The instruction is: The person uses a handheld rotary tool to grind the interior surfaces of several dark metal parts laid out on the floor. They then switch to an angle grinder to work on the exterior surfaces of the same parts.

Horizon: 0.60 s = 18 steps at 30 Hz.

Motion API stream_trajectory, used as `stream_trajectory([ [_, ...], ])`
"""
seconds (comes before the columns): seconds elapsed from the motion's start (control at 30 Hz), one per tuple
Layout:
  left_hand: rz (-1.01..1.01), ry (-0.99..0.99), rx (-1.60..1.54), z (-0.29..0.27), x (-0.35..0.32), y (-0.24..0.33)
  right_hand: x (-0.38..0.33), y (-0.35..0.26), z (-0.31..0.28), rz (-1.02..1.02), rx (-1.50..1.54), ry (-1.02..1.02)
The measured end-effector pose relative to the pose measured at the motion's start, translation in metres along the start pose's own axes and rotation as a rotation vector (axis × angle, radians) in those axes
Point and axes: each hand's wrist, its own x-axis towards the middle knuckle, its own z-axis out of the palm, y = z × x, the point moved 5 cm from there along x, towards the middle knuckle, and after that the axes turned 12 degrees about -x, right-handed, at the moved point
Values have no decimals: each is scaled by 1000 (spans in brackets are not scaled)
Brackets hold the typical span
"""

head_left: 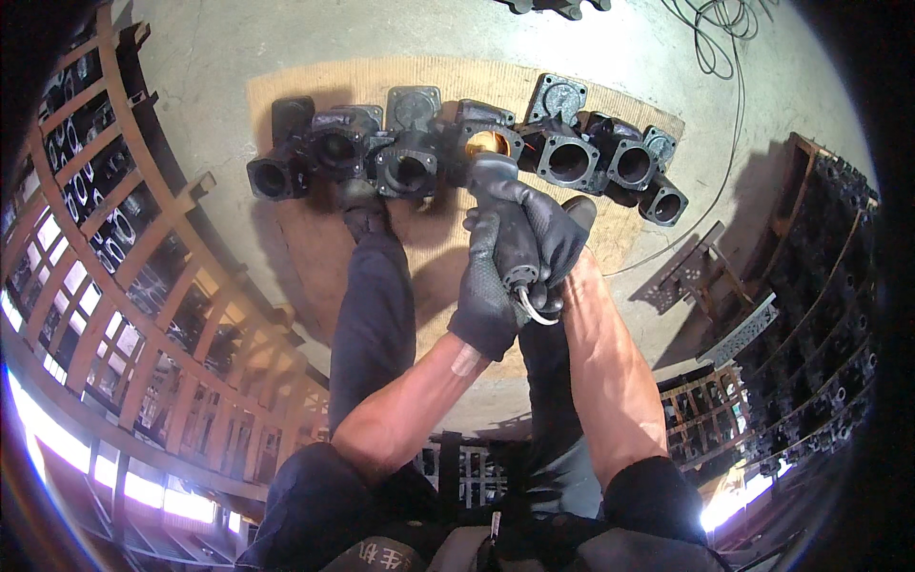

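Both my hands wear dark gloves and are wrapped round a black corded electric grinder (516, 238). My left hand (481, 291) grips its left side, and my right hand (553, 227) closes over it from the right. A pale cord (536, 310) bends out of the grinder's rear end. The front end meets the round opening of a black cast-metal housing (505, 136). An orange glow lights the inside of that opening; the grinder's tip is hidden there. Similar castings stand on either side, including a flanged one (407, 170) to the left and another (569, 160) to the right.
The castings stand in a row on a brown cardboard sheet (343, 81). My shoe (365, 212) is close to the row. Racks with metal bars (157, 191) rise at left. Stacked dark parts (810, 257) fill the right side. A black cable (732, 181) runs along the concrete floor.
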Motion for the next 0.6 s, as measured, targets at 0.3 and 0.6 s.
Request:
stream_trajectory([
  [0.3,34,153,-85,18,-18,-16,-34,-9,9,58,-119,132],
  [0.6,-15,-20,-134,3,-22,-14,-15,5,-11,-180,-471,95],
])
